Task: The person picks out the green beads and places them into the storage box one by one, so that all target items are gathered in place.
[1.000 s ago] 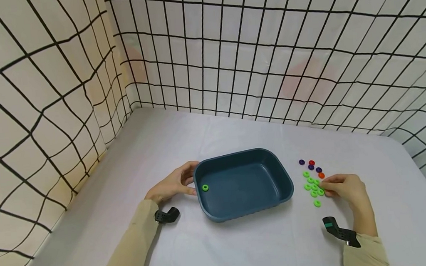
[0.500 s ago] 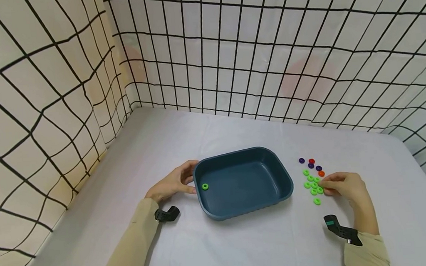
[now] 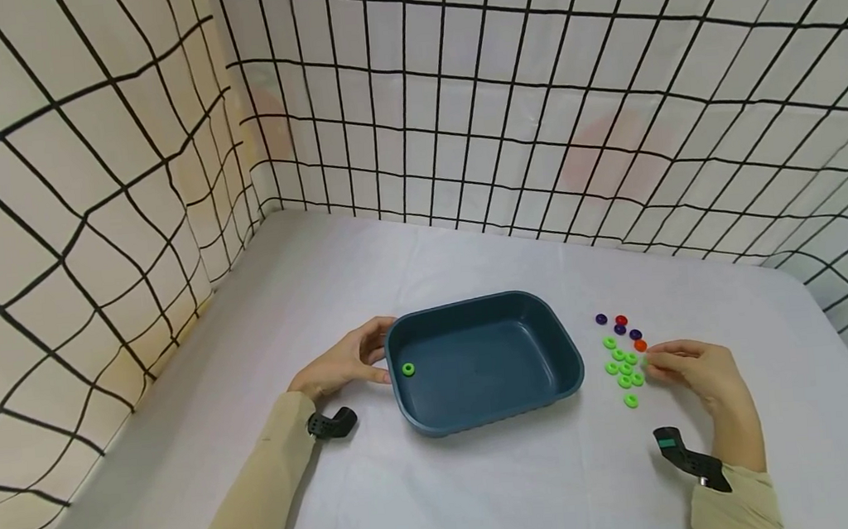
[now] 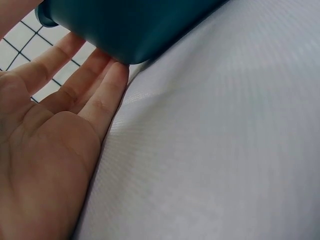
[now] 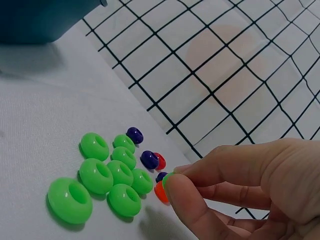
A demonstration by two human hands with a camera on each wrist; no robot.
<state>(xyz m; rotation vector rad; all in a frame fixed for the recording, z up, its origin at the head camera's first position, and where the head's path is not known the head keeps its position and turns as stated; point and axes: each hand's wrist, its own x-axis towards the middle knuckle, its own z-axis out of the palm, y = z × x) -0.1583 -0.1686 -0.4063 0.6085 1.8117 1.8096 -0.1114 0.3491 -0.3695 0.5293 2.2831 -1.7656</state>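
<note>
Governing relation: the held green ring lies to the right of the tray, apart from it and beyond its right end wall. The tray's long axis runs roughly left to right across the surface, with the right end set slightly nearer the far edge. That end faces the loose rings. The right hand is the nearer hand to the loose rings; the left hand is at the tray's opposite end.

Right hand pose: reaching from the near right part of the surface, directed toward the far edge and leftward. The tips of thumb and index finger are closed on the held green ring; the remaining fingers are bent behind them. The ring appears raised; its exact clearance cannot be told.

Loose ring layout: eight green rings form a loose group to the left of the right fingertips. The orange ring, three purple rings and the red ring lie on the far side of the group.

Left hand pose: thumb and fingers spread apart, fingers nearly straight, tips against the outside of the tray's left end. One green ring inside the tray rests close to the left end wall.
</note>
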